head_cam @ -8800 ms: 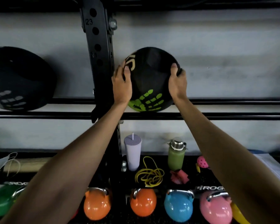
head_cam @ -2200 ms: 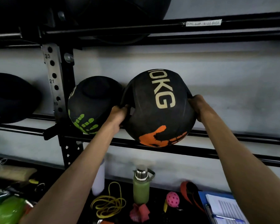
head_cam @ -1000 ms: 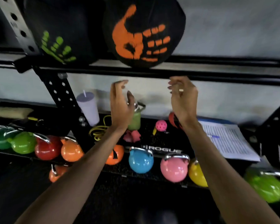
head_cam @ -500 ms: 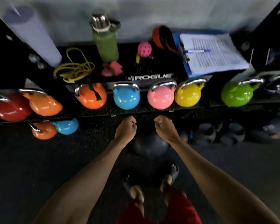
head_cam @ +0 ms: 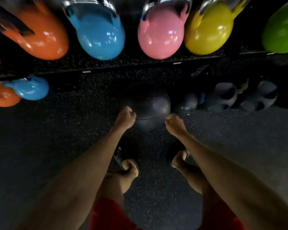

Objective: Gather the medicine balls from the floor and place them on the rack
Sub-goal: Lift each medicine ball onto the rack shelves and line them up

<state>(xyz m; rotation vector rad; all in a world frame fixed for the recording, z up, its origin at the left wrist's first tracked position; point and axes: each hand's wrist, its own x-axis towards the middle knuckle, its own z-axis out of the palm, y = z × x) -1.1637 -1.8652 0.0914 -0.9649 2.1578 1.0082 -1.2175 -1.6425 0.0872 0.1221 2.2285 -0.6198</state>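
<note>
A dark medicine ball (head_cam: 150,110) lies on the black rubber floor just in front of my feet, under the low shelf. My left hand (head_cam: 125,117) hangs at the ball's left side and my right hand (head_cam: 174,122) at its right side. Both hands have their fingers curled in and hold nothing; whether they touch the ball is unclear in the blur. The upper rack with the other balls is out of view.
A low shelf edge (head_cam: 176,63) carries orange (head_cam: 40,39), blue (head_cam: 100,34), pink (head_cam: 160,35), yellow (head_cam: 206,34) and green (head_cam: 281,34) kettlebells right above the ball. Dark kettlebells (head_cam: 226,97) sit on the floor to the right, small blue (head_cam: 29,87) and orange ones to the left.
The view has dropped closer to the floor. Both hands have gone down and now flank the dark ball, which looks larger; the shelf items above have left the frame.
</note>
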